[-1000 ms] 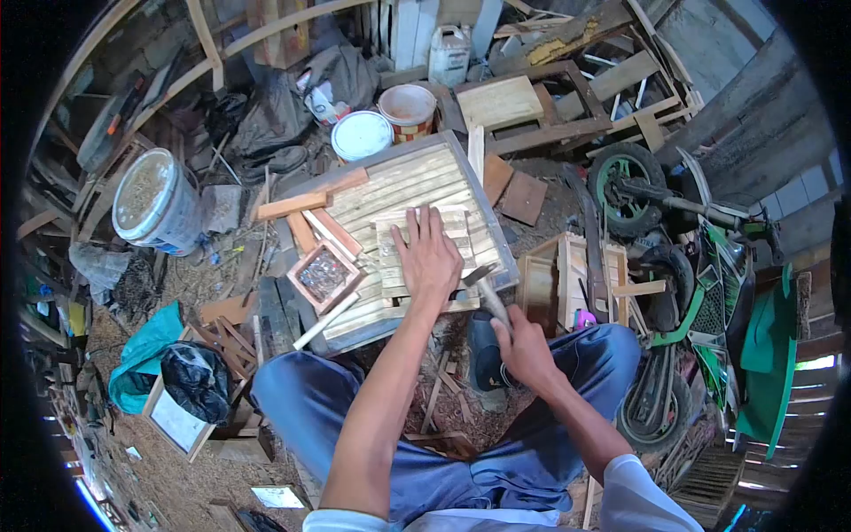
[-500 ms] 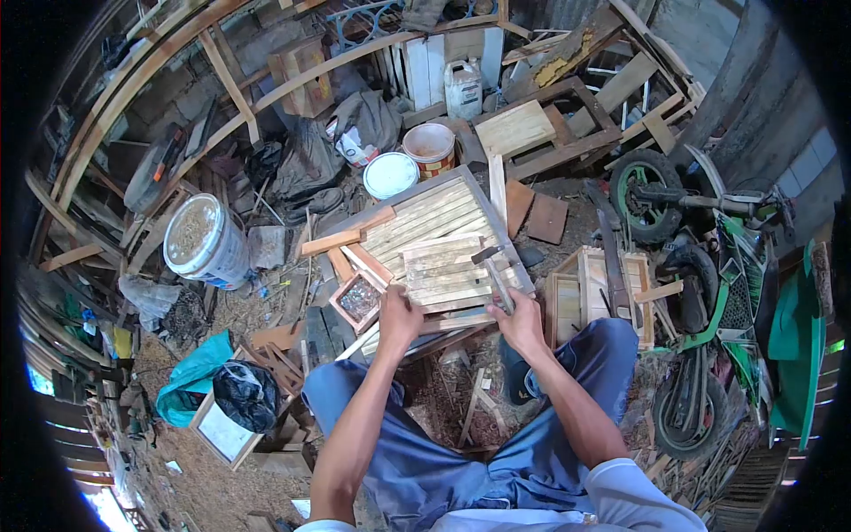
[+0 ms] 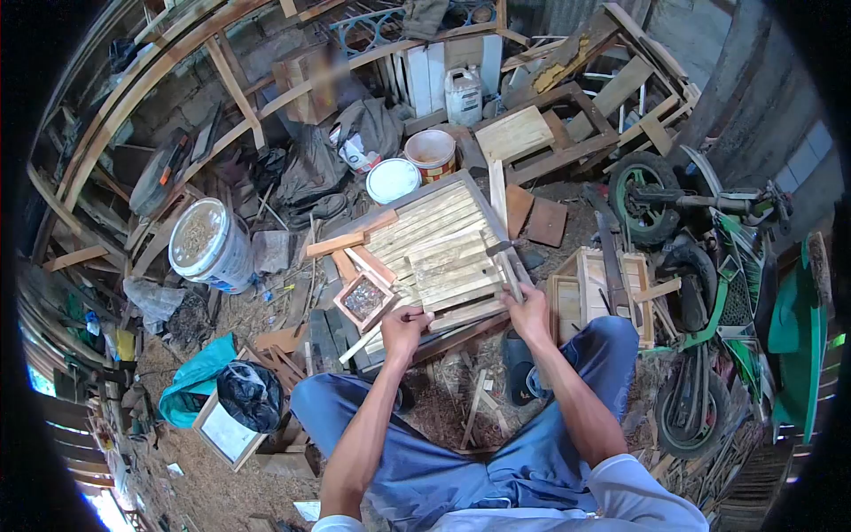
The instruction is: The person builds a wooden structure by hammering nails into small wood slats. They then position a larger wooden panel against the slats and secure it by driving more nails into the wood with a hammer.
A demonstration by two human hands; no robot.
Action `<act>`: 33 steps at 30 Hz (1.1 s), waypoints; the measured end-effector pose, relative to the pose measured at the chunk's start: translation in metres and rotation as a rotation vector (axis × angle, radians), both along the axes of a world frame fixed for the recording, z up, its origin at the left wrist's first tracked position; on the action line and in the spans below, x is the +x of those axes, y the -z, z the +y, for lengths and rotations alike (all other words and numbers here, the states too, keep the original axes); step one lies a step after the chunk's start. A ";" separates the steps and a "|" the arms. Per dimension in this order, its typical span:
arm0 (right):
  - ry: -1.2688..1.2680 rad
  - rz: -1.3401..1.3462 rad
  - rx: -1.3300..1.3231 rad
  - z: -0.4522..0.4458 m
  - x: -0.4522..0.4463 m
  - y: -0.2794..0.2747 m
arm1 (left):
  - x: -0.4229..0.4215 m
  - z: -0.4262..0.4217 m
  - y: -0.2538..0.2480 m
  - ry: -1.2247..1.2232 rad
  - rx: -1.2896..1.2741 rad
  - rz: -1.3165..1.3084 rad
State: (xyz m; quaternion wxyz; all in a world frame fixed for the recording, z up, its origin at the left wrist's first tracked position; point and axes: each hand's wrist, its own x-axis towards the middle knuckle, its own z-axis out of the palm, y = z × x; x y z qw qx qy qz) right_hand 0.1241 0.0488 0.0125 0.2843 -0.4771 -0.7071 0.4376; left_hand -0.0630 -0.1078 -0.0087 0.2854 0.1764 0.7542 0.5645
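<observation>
Pale short sleeves (image 3: 640, 489), loose blue trousers (image 3: 483, 483), dark footwear (image 3: 515, 358)

The slatted panel (image 3: 454, 269) is pale yellow, the trousers (image 3: 350, 417) blue.

On the worktop (image 3: 441, 215) lies a panel (image 3: 454, 266), box (image 3: 348, 316) at eight o'clock, hammer (image 3: 510, 275) at three; beyond, a bucket (image 3: 441, 166) stands at twelve.

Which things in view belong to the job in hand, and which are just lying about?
Seemingly in use:
hammer, in the right hand
small slatted panel, at the left hand
larger slatted board beneath it

Seemingly lying about:
open bucket
white jug
black bag
green motorbike
</observation>
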 end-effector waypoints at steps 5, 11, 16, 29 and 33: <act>-0.010 0.043 -0.006 0.027 0.008 0.024 | 0.032 0.025 0.016 -0.057 0.105 -0.059; 0.042 0.041 -0.112 0.028 0.019 0.003 | 0.058 0.024 0.010 -0.054 0.091 0.088; 0.017 0.027 0.004 0.025 0.019 0.001 | 0.064 0.024 0.009 -0.061 0.150 -0.010; 0.074 0.288 -0.388 0.031 0.021 0.011 | 0.075 0.015 0.002 -0.055 0.154 0.060; 0.043 0.289 -0.398 0.030 0.023 0.011 | 0.073 0.015 0.009 -0.076 0.173 0.092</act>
